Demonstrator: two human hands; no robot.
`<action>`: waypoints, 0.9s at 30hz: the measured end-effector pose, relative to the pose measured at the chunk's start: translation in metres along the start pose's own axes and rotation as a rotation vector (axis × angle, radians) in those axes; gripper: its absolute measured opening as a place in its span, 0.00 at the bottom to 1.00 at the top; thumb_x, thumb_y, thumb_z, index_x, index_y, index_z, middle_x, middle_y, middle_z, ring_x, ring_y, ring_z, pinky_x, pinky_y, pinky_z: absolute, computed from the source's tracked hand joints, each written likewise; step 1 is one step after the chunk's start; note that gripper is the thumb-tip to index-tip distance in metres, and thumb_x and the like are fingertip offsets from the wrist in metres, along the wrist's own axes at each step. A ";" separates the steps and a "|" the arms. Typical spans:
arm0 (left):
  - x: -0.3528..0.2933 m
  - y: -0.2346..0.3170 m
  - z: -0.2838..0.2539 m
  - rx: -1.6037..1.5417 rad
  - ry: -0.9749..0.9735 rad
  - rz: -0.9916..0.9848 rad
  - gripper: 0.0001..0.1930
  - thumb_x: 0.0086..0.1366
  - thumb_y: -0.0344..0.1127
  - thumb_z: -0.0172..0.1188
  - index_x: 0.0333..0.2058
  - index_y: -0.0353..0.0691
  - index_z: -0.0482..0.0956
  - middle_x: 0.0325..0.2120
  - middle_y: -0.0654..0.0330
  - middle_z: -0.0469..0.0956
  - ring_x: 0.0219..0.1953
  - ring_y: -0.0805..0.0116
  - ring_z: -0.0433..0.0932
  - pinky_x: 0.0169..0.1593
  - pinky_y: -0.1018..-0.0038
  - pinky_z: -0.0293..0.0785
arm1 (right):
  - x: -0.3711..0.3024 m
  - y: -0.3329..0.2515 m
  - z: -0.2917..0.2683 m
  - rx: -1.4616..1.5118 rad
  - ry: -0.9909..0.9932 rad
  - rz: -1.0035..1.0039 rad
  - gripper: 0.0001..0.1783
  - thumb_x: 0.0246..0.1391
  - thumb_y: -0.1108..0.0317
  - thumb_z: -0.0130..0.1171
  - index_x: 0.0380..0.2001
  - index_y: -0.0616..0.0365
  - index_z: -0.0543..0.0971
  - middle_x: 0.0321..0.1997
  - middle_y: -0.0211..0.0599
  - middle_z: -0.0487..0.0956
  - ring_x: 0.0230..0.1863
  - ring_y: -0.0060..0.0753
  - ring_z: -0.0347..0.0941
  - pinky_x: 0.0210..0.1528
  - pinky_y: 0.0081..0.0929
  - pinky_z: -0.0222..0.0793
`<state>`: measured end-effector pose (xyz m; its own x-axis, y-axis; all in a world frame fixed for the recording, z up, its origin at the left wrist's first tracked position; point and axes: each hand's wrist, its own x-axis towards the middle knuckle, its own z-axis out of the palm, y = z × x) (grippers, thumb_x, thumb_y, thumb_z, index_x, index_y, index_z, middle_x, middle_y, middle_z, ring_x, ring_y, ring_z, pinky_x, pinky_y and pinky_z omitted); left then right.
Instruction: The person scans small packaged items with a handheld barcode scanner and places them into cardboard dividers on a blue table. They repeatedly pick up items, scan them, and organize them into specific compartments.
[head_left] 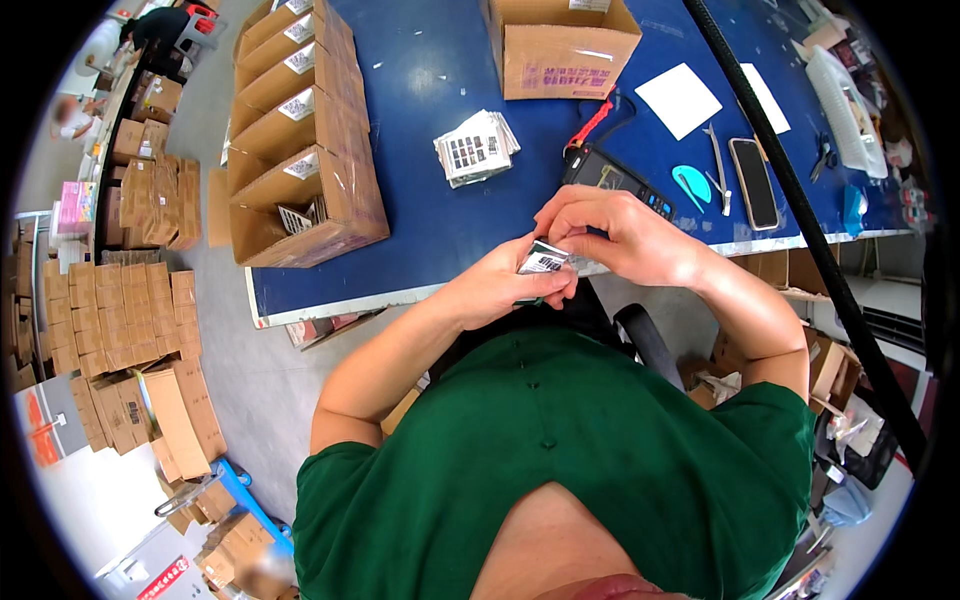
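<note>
Your left hand [505, 285] cradles a small packet [543, 262] from below; your right hand [610, 235] pinches its top edge from above. Both close on it, held just off the table [430, 230] edge, handheld scanner [615, 180] just beyond

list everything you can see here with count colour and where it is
small packet: one, white with a black barcode label, held between both hands
table: one, blue, ahead
open carton: one, brown, far side of table
row of cartons: several, brown, table's left end
stack of packets: one, white, mid-table
handheld scanner: one, black, behind the hands
phone: one, black, right
paper sheets: two, white, right
floor cartons: many, brown, left
shirt: green
left hand: holding the packet
right hand: pinching the packet's top
</note>
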<state>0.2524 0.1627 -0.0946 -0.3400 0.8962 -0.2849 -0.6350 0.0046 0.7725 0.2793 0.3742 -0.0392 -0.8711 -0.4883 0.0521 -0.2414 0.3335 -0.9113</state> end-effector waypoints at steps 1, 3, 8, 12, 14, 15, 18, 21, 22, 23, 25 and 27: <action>0.002 0.004 0.001 -0.011 0.001 0.012 0.09 0.67 0.35 0.61 0.39 0.35 0.78 0.35 0.58 0.79 0.36 0.72 0.78 0.42 0.75 0.75 | 0.001 -0.001 -0.004 -0.021 -0.005 -0.026 0.04 0.56 0.76 0.60 0.34 0.67 0.78 0.43 0.44 0.78 0.45 0.40 0.77 0.48 0.33 0.72; 0.002 0.012 0.001 0.005 -0.053 0.033 0.17 0.67 0.33 0.59 0.52 0.32 0.71 0.40 0.52 0.81 0.40 0.68 0.80 0.46 0.72 0.76 | 0.003 -0.007 -0.008 0.016 0.046 -0.059 0.06 0.57 0.74 0.61 0.38 0.64 0.80 0.42 0.40 0.79 0.44 0.39 0.77 0.48 0.33 0.72; 0.012 0.032 -0.005 -0.001 0.146 0.245 0.25 0.71 0.36 0.55 0.62 0.35 0.61 0.46 0.51 0.79 0.49 0.65 0.80 0.52 0.69 0.76 | 0.026 -0.029 -0.036 -0.268 0.294 -0.055 0.13 0.57 0.74 0.62 0.46 0.58 0.78 0.33 0.29 0.79 0.35 0.22 0.74 0.38 0.24 0.71; 0.018 0.028 -0.056 0.652 0.720 0.644 0.16 0.68 0.29 0.58 0.53 0.36 0.74 0.45 0.56 0.79 0.43 0.67 0.79 0.50 0.72 0.74 | 0.077 0.007 -0.115 -0.249 0.812 -0.197 0.12 0.58 0.73 0.61 0.46 0.59 0.76 0.32 0.26 0.79 0.31 0.15 0.71 0.31 0.16 0.68; 0.019 0.034 -0.075 0.927 0.925 0.718 0.14 0.64 0.26 0.59 0.49 0.37 0.78 0.41 0.56 0.78 0.43 0.62 0.78 0.48 0.71 0.73 | 0.099 0.040 -0.148 -0.389 0.952 -0.120 0.10 0.58 0.72 0.61 0.43 0.60 0.76 0.30 0.27 0.79 0.29 0.14 0.71 0.30 0.16 0.67; 0.019 0.038 -0.081 1.061 0.968 0.714 0.16 0.63 0.27 0.60 0.50 0.38 0.78 0.44 0.54 0.77 0.49 0.57 0.75 0.51 0.67 0.71 | 0.109 0.058 -0.157 -0.402 0.953 -0.069 0.09 0.58 0.72 0.62 0.41 0.60 0.76 0.29 0.27 0.79 0.29 0.14 0.71 0.30 0.16 0.68; 0.031 0.043 -0.100 1.322 0.977 0.588 0.25 0.60 0.37 0.65 0.54 0.33 0.74 0.49 0.50 0.75 0.53 0.51 0.72 0.57 0.62 0.69 | 0.123 0.074 -0.155 -0.636 0.860 0.104 0.07 0.57 0.69 0.62 0.37 0.59 0.78 0.28 0.34 0.82 0.30 0.28 0.78 0.34 0.28 0.73; 0.041 0.048 -0.113 1.444 0.910 0.287 0.33 0.58 0.45 0.67 0.57 0.29 0.71 0.52 0.45 0.73 0.56 0.49 0.71 0.59 0.60 0.67 | 0.124 0.062 -0.141 -0.994 0.736 0.154 0.07 0.56 0.67 0.61 0.37 0.56 0.80 0.39 0.36 0.82 0.40 0.46 0.78 0.44 0.38 0.74; 0.043 0.053 -0.113 1.451 0.867 0.183 0.36 0.57 0.47 0.68 0.58 0.28 0.70 0.53 0.44 0.73 0.57 0.48 0.70 0.60 0.60 0.67 | 0.120 0.059 -0.136 -1.100 0.742 0.070 0.07 0.56 0.67 0.61 0.37 0.56 0.80 0.41 0.36 0.82 0.42 0.45 0.78 0.45 0.38 0.73; 0.046 0.058 -0.112 1.455 0.822 0.080 0.38 0.56 0.49 0.68 0.59 0.27 0.69 0.53 0.43 0.72 0.58 0.47 0.70 0.61 0.60 0.66 | 0.116 0.055 -0.130 -1.206 0.747 -0.016 0.07 0.56 0.67 0.61 0.36 0.56 0.80 0.44 0.35 0.81 0.44 0.45 0.77 0.47 0.37 0.73; 0.052 0.074 -0.106 1.494 0.776 -0.079 0.39 0.52 0.49 0.71 0.57 0.27 0.72 0.51 0.43 0.75 0.56 0.48 0.72 0.59 0.61 0.68 | 0.109 0.049 -0.117 -1.109 0.829 -0.089 0.06 0.56 0.69 0.60 0.36 0.56 0.80 0.48 0.36 0.79 0.49 0.44 0.75 0.51 0.37 0.71; 0.062 0.089 -0.111 1.515 0.711 -0.243 0.40 0.49 0.51 0.73 0.55 0.27 0.74 0.49 0.44 0.76 0.54 0.50 0.74 0.59 0.62 0.69 | 0.100 0.045 -0.099 -0.957 0.875 -0.097 0.05 0.56 0.70 0.60 0.36 0.57 0.80 0.47 0.37 0.79 0.49 0.45 0.75 0.52 0.38 0.71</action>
<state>0.0975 0.1695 -0.1065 -0.8316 0.4502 -0.3253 0.3284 0.8709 0.3656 0.1391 0.4205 -0.0343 -0.7339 0.0213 0.6789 -0.2100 0.9434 -0.2566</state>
